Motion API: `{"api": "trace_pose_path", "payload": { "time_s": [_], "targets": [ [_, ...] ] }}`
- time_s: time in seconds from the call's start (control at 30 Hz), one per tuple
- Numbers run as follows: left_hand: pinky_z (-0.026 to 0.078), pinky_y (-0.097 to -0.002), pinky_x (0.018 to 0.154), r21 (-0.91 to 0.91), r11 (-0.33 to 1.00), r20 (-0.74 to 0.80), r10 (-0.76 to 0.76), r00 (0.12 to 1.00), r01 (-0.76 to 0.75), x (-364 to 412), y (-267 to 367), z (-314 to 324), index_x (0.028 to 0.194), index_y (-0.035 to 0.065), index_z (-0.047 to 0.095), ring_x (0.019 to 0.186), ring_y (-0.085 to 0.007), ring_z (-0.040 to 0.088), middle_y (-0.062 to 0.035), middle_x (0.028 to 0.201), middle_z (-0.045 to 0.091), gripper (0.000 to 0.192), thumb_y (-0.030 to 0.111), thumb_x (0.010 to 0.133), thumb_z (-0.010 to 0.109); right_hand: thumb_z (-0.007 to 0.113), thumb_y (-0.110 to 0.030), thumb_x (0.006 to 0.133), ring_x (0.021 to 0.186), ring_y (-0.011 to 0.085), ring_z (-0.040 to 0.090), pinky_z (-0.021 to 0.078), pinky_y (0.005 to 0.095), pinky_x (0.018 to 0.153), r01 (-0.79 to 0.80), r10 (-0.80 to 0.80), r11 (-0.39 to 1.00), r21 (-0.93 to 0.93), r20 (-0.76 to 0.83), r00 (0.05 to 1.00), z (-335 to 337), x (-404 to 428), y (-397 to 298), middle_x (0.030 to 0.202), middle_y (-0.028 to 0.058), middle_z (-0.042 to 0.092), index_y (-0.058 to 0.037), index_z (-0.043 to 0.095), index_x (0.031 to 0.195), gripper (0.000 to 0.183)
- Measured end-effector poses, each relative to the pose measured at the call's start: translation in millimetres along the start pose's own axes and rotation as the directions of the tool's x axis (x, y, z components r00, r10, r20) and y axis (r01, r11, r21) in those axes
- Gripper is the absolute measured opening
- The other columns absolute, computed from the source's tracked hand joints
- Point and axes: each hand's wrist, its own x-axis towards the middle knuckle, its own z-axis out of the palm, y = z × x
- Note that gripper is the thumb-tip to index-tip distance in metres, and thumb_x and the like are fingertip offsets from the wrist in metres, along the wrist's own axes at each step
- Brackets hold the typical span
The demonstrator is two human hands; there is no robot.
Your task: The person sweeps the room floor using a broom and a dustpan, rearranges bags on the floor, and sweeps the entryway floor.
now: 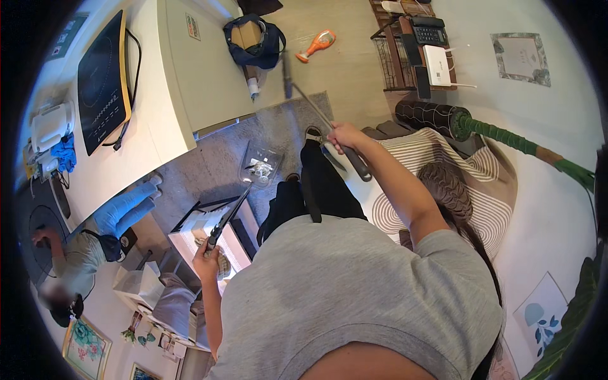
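My right hand grips the grey shaft of a long-handled broom, close to its dark handle end. The broom's head is blurred and reaches out over the floor ahead of me. In my left hand is the black handle of what looks like a long-handled dustpan. Its clear pan rests on the grey rug left of my feet. Crumpled whitish litter lies inside the pan.
An orange bottle-shaped object lies on the floor beyond the rug, near a navy bag holding a cardboard box. A white counter bounds the left, with another person beside it. A sofa with a striped blanket is right.
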Motion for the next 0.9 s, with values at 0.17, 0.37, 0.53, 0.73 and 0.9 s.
{"api": "trace_pose_path", "payload": {
  "time_s": [0.17, 0.37, 0.53, 0.73, 0.9],
  "targets": [
    [0.047, -0.0293, 0.072, 0.037, 0.999, -0.017, -0.012, 1.000, 0.013, 0, -8, 8, 0.104, 0.0046, 0.062, 0.075, -0.0197, 0.062, -0.0135, 0.084, 0.065, 0.040, 0.012, 0.066, 0.071, 0.051, -0.008, 0.077, 0.037, 0.0139, 0.044, 0.0376, 0.0302, 0.033, -0.020, 0.046, 0.991, -0.131, 0.194, 0.980, 2, 58, -20, 0.050, 0.0040, 0.044, -0.0030, 0.048, 0.073, 0.008],
    [0.047, -0.0293, 0.072, 0.058, 0.998, -0.011, -0.030, 0.999, 0.030, -1, 1, 6, 0.104, 0.0044, 0.062, 0.077, -0.0188, 0.061, -0.0124, 0.084, 0.064, 0.040, 0.011, 0.066, 0.071, 0.052, -0.009, 0.078, 0.038, 0.0109, 0.042, 0.0347, 0.0269, 0.033, -0.242, 0.232, 0.969, 0.040, 0.174, 0.957, 0, 116, -35, 0.051, 0.0023, 0.044, -0.0062, 0.046, 0.063, 0.017],
    [0.046, -0.0288, 0.073, 0.004, 0.999, -0.023, -0.040, 0.999, 0.040, -4, -7, 9, 0.104, 0.0046, 0.062, 0.078, -0.0175, 0.061, -0.0109, 0.085, 0.064, 0.039, 0.010, 0.067, 0.071, 0.050, -0.005, 0.077, 0.038, 0.0137, 0.040, 0.0378, 0.0310, 0.034, -0.107, 0.105, 0.994, 0.020, 0.086, 0.991, 40, 49, -24, 0.051, 0.0048, 0.044, -0.0018, 0.047, 0.066, 0.012],
    [0.046, -0.0273, 0.073, -0.044, 0.997, 0.018, -0.066, 0.998, 0.066, 4, 7, 12, 0.105, 0.0044, 0.062, 0.076, -0.0163, 0.060, -0.0098, 0.084, 0.064, 0.039, 0.007, 0.067, 0.069, 0.052, -0.007, 0.077, 0.038, 0.0158, 0.044, 0.0390, 0.0302, 0.035, 0.032, 0.010, 0.979, -0.203, 0.204, 0.979, 36, 92, -18, 0.048, 0.0069, 0.044, -0.0017, 0.049, 0.070, 0.010],
    [0.046, -0.0272, 0.072, -0.037, 0.999, 0.006, 0.002, 1.000, -0.001, 2, 6, 7, 0.105, 0.0042, 0.061, 0.075, -0.0150, 0.059, -0.0095, 0.083, 0.064, 0.039, 0.005, 0.067, 0.068, 0.053, -0.009, 0.080, 0.040, 0.0134, 0.042, 0.0375, 0.0278, 0.036, -0.181, 0.172, 0.980, 0.079, 0.116, 0.978, 25, 121, -27, 0.050, 0.0046, 0.044, -0.0031, 0.048, 0.068, 0.014]
  ]
}}
